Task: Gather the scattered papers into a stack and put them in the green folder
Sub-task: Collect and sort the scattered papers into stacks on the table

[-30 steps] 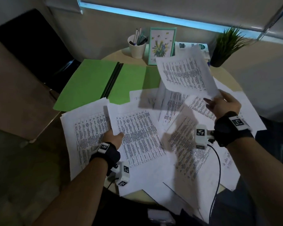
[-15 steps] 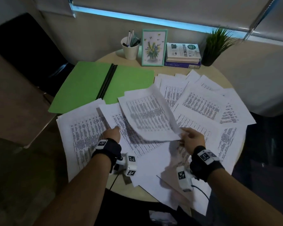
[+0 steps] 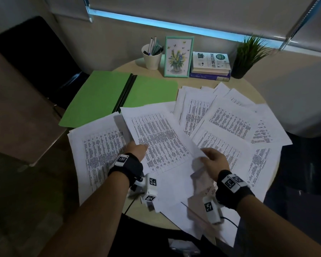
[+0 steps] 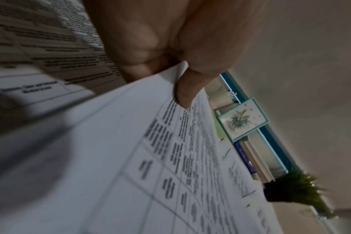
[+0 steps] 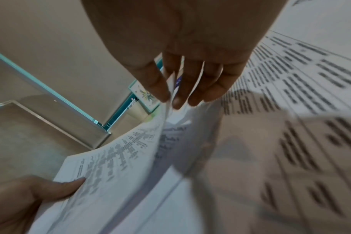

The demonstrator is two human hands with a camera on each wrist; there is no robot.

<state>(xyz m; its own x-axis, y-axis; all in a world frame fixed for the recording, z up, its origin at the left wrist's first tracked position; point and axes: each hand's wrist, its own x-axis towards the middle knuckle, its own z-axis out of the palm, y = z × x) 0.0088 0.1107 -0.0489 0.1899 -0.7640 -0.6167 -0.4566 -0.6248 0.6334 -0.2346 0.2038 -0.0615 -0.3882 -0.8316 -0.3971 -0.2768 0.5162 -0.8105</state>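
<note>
On the round table, the left hand pinches one printed sheet at its near edge, thumb on top. The right hand pinches its opposite corner. Other papers lie scattered around, beside the open green folder.

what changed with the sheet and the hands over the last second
The right hand carried the sheet it held up over the table's far side down and toward the left hand, which now pinches its left edge; the right hand still pinches its right edge. The green folder stayed open; other papers stayed scattered.
</note>
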